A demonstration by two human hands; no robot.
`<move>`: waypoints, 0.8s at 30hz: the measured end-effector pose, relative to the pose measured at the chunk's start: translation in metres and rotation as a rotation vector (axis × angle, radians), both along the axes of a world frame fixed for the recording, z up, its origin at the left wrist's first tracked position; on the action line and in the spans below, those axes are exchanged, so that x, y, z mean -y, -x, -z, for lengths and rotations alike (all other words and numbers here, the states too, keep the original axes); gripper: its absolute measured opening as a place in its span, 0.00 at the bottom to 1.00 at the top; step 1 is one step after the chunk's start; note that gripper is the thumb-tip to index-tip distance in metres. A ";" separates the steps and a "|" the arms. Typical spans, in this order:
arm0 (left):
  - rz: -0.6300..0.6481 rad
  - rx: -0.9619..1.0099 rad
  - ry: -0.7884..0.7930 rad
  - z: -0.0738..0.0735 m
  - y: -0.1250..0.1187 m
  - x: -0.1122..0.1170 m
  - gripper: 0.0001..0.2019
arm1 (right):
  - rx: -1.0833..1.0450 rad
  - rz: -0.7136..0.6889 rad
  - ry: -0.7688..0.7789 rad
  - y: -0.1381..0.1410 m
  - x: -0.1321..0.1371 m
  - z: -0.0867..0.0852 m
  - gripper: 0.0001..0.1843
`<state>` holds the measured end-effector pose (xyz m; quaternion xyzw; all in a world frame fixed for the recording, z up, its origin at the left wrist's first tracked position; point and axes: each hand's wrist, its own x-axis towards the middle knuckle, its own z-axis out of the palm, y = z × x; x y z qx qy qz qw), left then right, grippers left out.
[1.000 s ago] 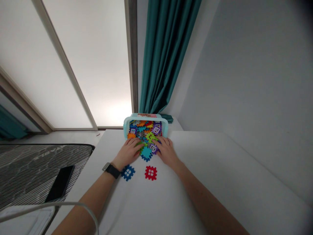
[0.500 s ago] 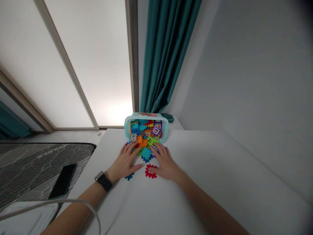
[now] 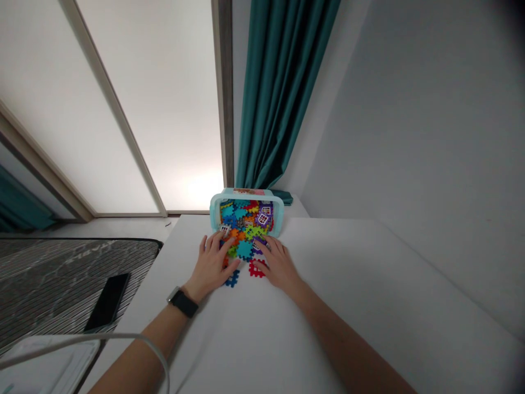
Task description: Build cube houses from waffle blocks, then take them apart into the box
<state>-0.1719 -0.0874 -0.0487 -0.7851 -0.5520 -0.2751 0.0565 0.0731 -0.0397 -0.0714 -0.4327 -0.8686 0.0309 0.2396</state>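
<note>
A light-blue plastic bin (image 3: 280, 214) lies on its side with its mouth toward me, and colourful notched building pieces spill from it. My left hand (image 3: 209, 269) rests with fingers spread over the left of the pile, its thumb at a dark blue piece (image 3: 232, 279). On the other side, my right hand (image 3: 281, 267) lies with fingers apart, the thumb on a red piece (image 3: 255, 269). Between the hands are a turquoise piece (image 3: 245, 249), a lime green piece (image 3: 255, 232) and orange ones. Inside the bin is a purple piece with a white window (image 3: 263, 219). Pieces under my palms are partly hidden.
The bin stands at the far edge of a white table (image 3: 336, 284). A teal curtain (image 3: 274, 98) hangs behind it. A pale cable (image 3: 139, 338) arches at lower left. On the striped surface beside the table lies a black phone-like slab (image 3: 107, 302).
Both hands have slid forward toward the bin. The red and dark blue pieces have moved with them, closer to the pile, and the pile's front is pushed nearer the bin's mouth.
</note>
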 end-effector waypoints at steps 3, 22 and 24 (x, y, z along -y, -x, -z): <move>0.146 -0.043 0.097 0.003 0.016 0.004 0.47 | -0.042 -0.050 0.043 -0.006 0.004 0.002 0.38; 0.021 -0.053 0.061 0.023 -0.023 -0.006 0.41 | -0.076 -0.169 0.084 -0.018 -0.007 0.010 0.46; 0.042 -0.053 0.062 0.017 -0.018 -0.005 0.42 | -0.099 -0.162 0.095 -0.018 -0.006 0.009 0.46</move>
